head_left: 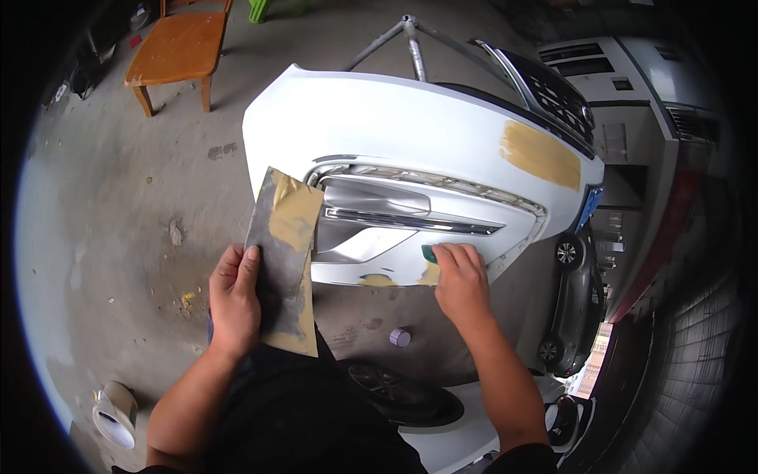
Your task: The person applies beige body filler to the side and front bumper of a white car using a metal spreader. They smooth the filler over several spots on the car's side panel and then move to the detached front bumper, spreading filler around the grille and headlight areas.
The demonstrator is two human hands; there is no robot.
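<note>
A white car bumper [355, 110] rests on a metal stand [414, 49] in front of me. Tan filler covers a broad patch [541, 154] at its far right, with smaller patches [380, 280] along the near edge. My left hand [237, 296] grips a flat grey board [283, 268] by its left side, thumb on top; tan filler is smeared over its upper end and right edge. With bent fingers, my right hand [460, 280] holds a small green spreader [429, 253] against the bumper's near edge, beside a filler patch. Its fingers hide most of the spreader.
An orange wooden chair [175, 49] stands at the far left. A whitish bucket [116, 412] sits at the lower left, and a small pale cylinder [400, 337] is on the floor. Dark grey car [570, 308] to the right; a white car's wheel [403, 393] lies close below me.
</note>
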